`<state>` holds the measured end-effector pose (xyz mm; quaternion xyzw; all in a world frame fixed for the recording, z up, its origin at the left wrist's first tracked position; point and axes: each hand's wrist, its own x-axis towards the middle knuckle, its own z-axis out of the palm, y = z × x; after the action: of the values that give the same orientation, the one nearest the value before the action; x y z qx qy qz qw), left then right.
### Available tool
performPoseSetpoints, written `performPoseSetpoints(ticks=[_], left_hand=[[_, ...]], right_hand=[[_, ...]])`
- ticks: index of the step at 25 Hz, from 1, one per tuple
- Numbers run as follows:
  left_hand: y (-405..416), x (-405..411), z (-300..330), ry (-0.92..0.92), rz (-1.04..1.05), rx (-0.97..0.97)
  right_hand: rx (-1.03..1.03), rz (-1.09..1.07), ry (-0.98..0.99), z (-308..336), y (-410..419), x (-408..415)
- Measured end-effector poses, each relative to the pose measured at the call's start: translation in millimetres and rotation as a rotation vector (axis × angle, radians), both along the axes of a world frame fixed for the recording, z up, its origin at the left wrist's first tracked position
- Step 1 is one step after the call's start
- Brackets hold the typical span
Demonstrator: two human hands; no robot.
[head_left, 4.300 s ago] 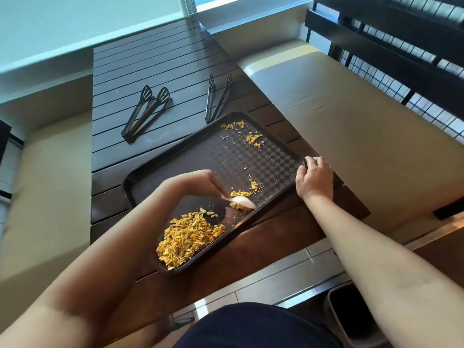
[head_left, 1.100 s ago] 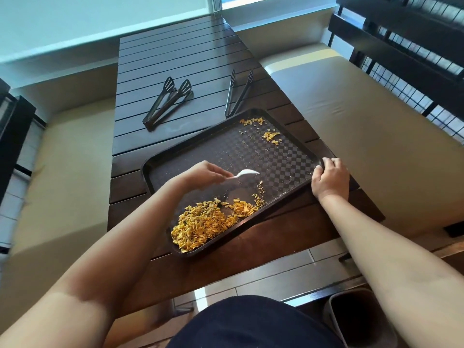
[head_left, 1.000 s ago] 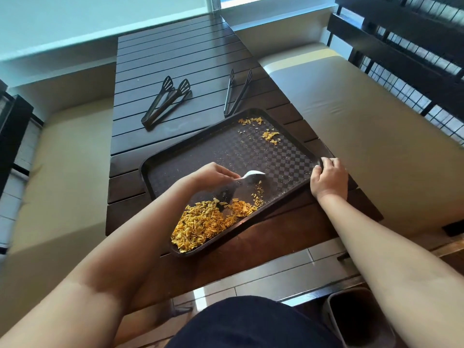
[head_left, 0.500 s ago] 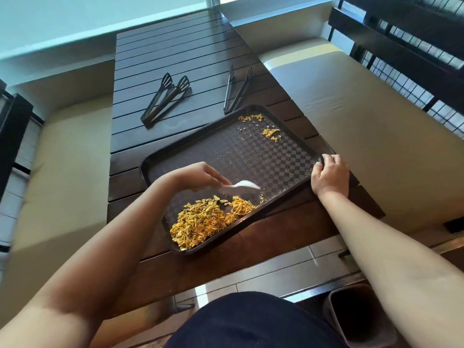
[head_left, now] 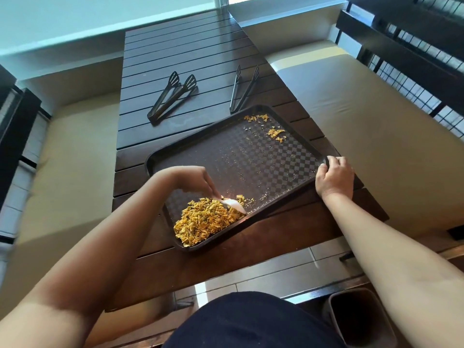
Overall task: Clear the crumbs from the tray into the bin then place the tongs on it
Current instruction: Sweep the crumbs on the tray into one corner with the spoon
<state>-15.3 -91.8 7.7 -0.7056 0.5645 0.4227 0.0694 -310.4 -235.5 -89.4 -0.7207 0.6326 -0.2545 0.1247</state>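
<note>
Slatted dark table (head_left: 175, 59): centre of view. Tray (head_left: 251, 156): brown, checkered, on table's near end, one corner overhanging the edge at 6 o'clock. Bin (head_left: 361, 320): floor, 5 o'clock of tray. Right hand (head_left: 334, 178): clasps tray rim at 3 o'clock. Left hand (head_left: 193, 178): pinches white spoon (head_left: 234, 204), bowl touching crumb pile. Crumbs (head_left: 208, 219): heaped at tray's 7 o'clock corner; small patches at 1 o'clock. Two tongs (head_left: 173, 96), (head_left: 243, 89): on table at 11–12 o'clock, off tray.

Nothing readable is showing up anywhere, honestly: no labels, brands, numbers or signs on anything in sight, from twelve o'clock round to six.
</note>
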Motion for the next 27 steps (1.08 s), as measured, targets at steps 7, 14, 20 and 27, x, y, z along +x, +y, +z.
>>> performPoseSetpoints(ticks=[7, 14, 20, 27], left_hand=[[-25, -32, -16, 0.072, 0.133, -0.268], [-10, -11, -10, 0.042, 0.035, -0.005], [-24, -21, -10, 0.115, 0.197, -0.215], [-18, -27, -19, 0.093, 0.069, -0.088]], right_hand=[[-0.007, -0.016, -0.016, 5, 3, 1], [0.01, -0.012, 0.008, 6, 4, 1], [0.023, -0.008, 0.015, 9, 5, 1], [0.021, -0.007, 0.02, 9, 5, 1]])
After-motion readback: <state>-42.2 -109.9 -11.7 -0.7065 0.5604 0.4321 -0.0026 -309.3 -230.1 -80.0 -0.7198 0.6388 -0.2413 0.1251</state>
